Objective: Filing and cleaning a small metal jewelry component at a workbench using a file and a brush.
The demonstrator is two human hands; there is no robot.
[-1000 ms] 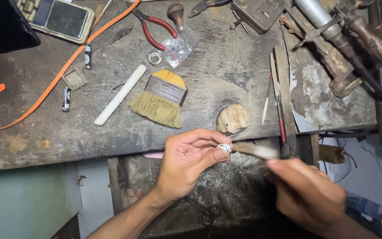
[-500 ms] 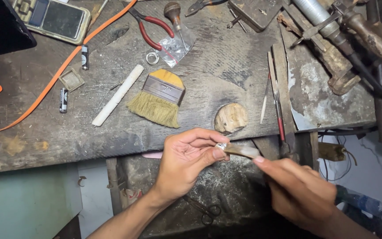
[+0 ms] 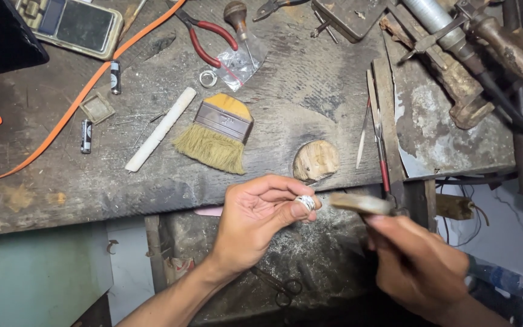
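Note:
My left hand (image 3: 260, 219) pinches a small silver ring (image 3: 305, 203) between thumb and fingertips, just below the front edge of the worn wooden workbench (image 3: 152, 181). My right hand (image 3: 416, 266) grips a flat stick-like tool (image 3: 358, 203), blurred by motion, whose tip lies right beside the ring. Both hands hover over a dusty lower shelf (image 3: 310, 254). A round wooden bench peg (image 3: 315, 160) sits in the bench edge directly above the ring.
On the bench lie a wide paintbrush (image 3: 216, 134), a white stick (image 3: 160, 129), red-handled pliers (image 3: 208, 39), a small plastic bag (image 3: 237, 60), a loose ring (image 3: 207, 78), two batteries (image 3: 86, 135), an orange strap (image 3: 62, 115), a pocket scale (image 3: 71, 24), thin files (image 3: 378, 133) and a torch (image 3: 485, 42). Scissors (image 3: 279, 290) rest on the shelf.
My right hand has drawn the tool to the right and a little back from the ring, then returned near it. The left hand has kept its hold on the ring.

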